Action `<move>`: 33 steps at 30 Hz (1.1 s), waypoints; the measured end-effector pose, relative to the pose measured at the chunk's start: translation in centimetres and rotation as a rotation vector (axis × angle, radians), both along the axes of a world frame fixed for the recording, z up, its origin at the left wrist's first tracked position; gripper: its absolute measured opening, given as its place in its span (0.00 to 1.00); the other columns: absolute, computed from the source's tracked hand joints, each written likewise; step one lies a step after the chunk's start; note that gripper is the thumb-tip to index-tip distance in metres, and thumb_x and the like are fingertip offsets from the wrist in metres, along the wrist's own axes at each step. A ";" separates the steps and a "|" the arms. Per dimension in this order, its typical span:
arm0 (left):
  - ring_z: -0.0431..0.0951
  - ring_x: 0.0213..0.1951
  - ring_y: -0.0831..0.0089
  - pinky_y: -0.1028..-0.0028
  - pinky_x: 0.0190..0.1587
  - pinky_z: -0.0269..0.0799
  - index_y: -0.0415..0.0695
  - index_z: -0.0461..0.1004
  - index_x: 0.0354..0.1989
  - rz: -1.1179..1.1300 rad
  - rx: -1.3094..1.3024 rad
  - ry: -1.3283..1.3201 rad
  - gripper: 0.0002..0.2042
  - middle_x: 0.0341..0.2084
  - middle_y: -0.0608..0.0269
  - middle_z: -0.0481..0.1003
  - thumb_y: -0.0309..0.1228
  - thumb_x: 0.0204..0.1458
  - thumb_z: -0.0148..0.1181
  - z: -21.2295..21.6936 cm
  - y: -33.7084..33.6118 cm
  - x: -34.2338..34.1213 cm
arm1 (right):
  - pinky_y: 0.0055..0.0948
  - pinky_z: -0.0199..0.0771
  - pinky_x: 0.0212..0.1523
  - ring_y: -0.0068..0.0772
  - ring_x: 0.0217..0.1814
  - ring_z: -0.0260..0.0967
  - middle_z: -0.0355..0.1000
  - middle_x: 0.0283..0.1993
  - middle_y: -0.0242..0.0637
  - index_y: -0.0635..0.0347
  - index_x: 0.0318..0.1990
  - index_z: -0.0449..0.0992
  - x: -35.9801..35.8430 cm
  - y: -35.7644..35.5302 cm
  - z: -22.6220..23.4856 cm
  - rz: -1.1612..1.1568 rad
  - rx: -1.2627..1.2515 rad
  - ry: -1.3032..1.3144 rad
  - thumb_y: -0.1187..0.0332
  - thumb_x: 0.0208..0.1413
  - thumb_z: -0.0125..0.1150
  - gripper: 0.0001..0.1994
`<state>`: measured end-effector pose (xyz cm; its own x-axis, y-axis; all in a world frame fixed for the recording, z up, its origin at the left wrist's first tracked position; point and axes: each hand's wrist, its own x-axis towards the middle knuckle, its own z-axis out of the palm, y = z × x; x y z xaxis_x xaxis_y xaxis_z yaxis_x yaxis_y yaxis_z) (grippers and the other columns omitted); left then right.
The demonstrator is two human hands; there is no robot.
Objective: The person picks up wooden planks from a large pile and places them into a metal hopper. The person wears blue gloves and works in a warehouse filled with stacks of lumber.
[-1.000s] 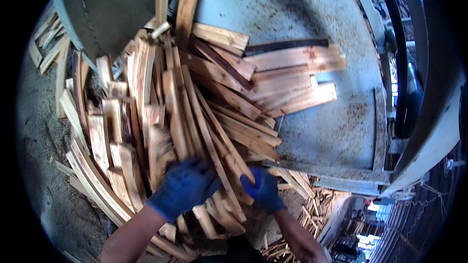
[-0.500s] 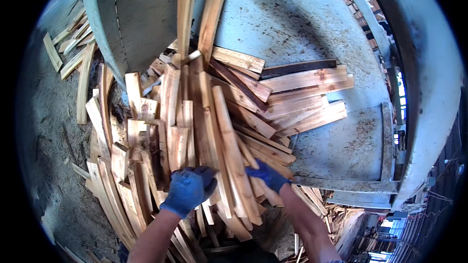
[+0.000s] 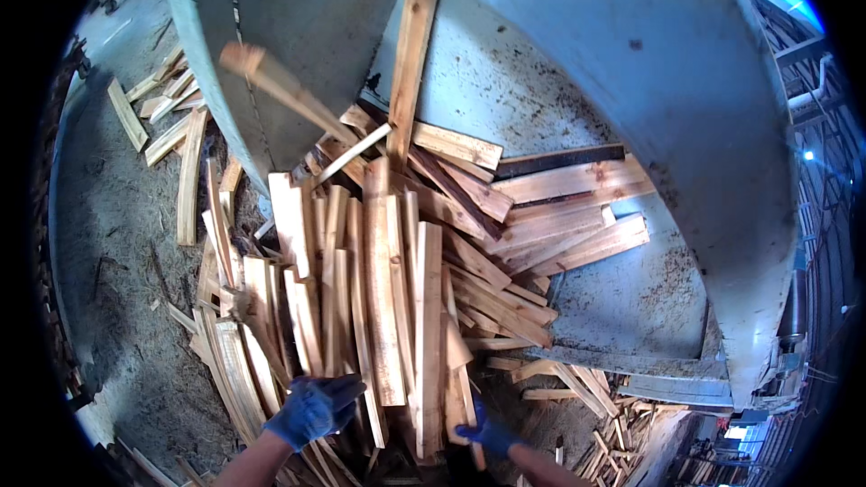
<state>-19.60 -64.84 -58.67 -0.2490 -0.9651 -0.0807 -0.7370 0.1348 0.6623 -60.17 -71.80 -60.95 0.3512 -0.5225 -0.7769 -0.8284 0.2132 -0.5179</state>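
A large heap of rough wooden slats (image 3: 388, 307) spills out of a grey-blue metal chute and runs toward me. My left hand (image 3: 316, 408), in a blue glove, lies at the heap's near left side. Its fingers stretch rightward over the slats there, grasping none that I can see. My right hand (image 3: 487, 433), also gloved in blue, is at the near right side, thumb and fingers apart beside the end of a slat. Between the hands, a long pale slat (image 3: 428, 334) points toward me. A tilted slat (image 3: 289, 90), smeared by motion, leans left at the top of the heap.
The chute's curved metal wall (image 3: 631, 45) arches over the upper right. One tall slat (image 3: 415, 63) stands up against the metal. Loose slats (image 3: 185, 153) lie on the dusty floor at left, with more scrap wood (image 3: 613, 433) at lower right.
Both hands have drawn nearer to me, along with the middle slats. One of the two tall slats has tipped over leftward. The view has shifted, bringing more chute wall in.
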 end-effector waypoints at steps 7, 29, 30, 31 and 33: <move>0.72 0.54 0.49 0.52 0.56 0.66 0.49 0.76 0.50 0.412 -0.120 0.021 0.24 0.51 0.52 0.73 0.42 0.42 0.65 6.3 -5.7 -0.4 | 0.38 0.69 0.55 0.44 0.54 0.71 0.72 0.53 0.47 0.50 0.66 0.62 6.0 -18.9 3.2 0.623 -0.851 0.272 0.50 0.51 0.67 0.36; 0.66 0.53 0.49 0.46 0.54 0.64 0.49 0.78 0.39 0.508 -0.430 -0.169 0.20 0.53 0.54 0.71 0.33 0.30 0.65 -1.5 -7.2 -0.3 | 0.46 0.75 0.45 0.52 0.45 0.75 0.76 0.44 0.51 0.57 0.40 0.80 22.7 -31.5 2.9 0.511 -0.785 0.532 0.51 0.47 0.62 0.20; 0.67 0.53 0.49 0.46 0.54 0.64 0.50 0.78 0.39 0.507 -0.451 -0.185 0.21 0.53 0.54 0.71 0.33 0.30 0.65 -1.4 -7.2 -0.4 | 0.46 0.75 0.46 0.52 0.46 0.75 0.76 0.43 0.50 0.57 0.40 0.80 22.3 -30.4 2.9 0.494 -0.844 0.572 0.52 0.48 0.62 0.19; 0.67 0.53 0.50 0.47 0.54 0.64 0.50 0.78 0.39 0.511 -0.452 -0.182 0.20 0.53 0.55 0.71 0.33 0.30 0.65 -1.3 -7.2 -0.1 | 0.46 0.75 0.45 0.53 0.45 0.75 0.76 0.42 0.51 0.58 0.40 0.79 22.2 -29.5 4.2 0.500 -0.807 0.527 0.52 0.48 0.61 0.20; 0.66 0.56 0.55 0.48 0.55 0.63 0.51 0.78 0.40 0.524 -0.405 -0.183 0.19 0.50 0.61 0.71 0.34 0.34 0.63 -1.3 -6.6 -0.3 | 0.48 0.74 0.42 0.54 0.42 0.75 0.76 0.40 0.51 0.58 0.38 0.79 19.3 -26.1 9.0 0.529 -0.702 0.380 0.52 0.50 0.62 0.19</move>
<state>-19.85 -71.46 -59.97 0.2424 -0.9173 0.3159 -0.8676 -0.0592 0.4938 -40.87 -97.89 -51.95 0.4646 -0.7582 -0.4574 -0.8672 -0.4941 -0.0619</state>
